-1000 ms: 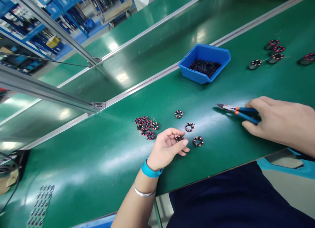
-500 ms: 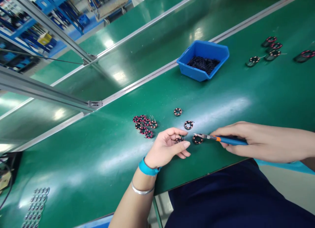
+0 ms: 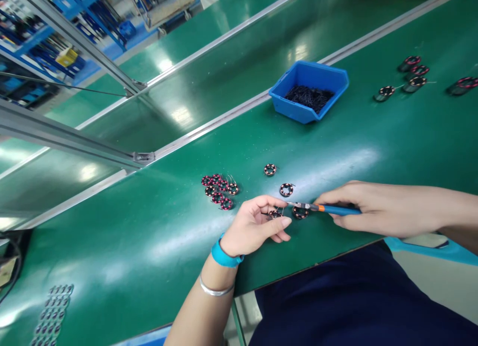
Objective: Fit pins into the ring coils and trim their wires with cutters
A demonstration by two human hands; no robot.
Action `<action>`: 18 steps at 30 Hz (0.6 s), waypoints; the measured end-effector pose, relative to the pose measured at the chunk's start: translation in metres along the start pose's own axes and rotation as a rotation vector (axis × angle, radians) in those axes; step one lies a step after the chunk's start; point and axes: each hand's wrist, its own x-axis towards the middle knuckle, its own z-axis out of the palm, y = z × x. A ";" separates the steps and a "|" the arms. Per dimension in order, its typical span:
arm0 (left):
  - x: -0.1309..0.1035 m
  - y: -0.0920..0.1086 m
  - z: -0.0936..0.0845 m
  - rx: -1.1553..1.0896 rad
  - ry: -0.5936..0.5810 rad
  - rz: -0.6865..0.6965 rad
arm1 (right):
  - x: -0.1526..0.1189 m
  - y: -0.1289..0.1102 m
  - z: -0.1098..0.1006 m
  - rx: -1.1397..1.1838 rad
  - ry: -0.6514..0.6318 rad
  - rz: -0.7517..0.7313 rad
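Note:
My left hand (image 3: 257,224) holds a small wound coil ring (image 3: 275,214) between thumb and fingers, with thin wires standing up from it. In my right hand (image 3: 354,206) are blue-and-orange pliers (image 3: 338,209), whose tips reach close to my left fingertips. Beneath the plier jaws lies another coil ring (image 3: 300,213). Two more rings rest just beyond, one near the pliers (image 3: 286,189) and one farther off (image 3: 270,170). Left of them sits a cluster of several red and copper rings (image 3: 217,197).
A blue bin (image 3: 293,109) of black pieces stands at the back against a metal rail (image 3: 209,130). Several cylindrical coils (image 3: 414,83) stand at the right. Rows of small parts (image 3: 54,314) lie at the lower left. The green table's front edge runs close to my body.
My right hand and the pliers have moved left, bringing the tips nearer my left fingers. The left hand has shifted very slightly right with its ring.

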 end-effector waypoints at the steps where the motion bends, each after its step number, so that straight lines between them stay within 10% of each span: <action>1: 0.000 0.000 0.000 0.001 -0.002 0.000 | 0.000 0.000 0.000 -0.005 -0.050 0.011; 18: -0.001 -0.001 0.000 -0.002 -0.009 0.008 | 0.003 0.004 0.001 -0.024 -0.139 0.063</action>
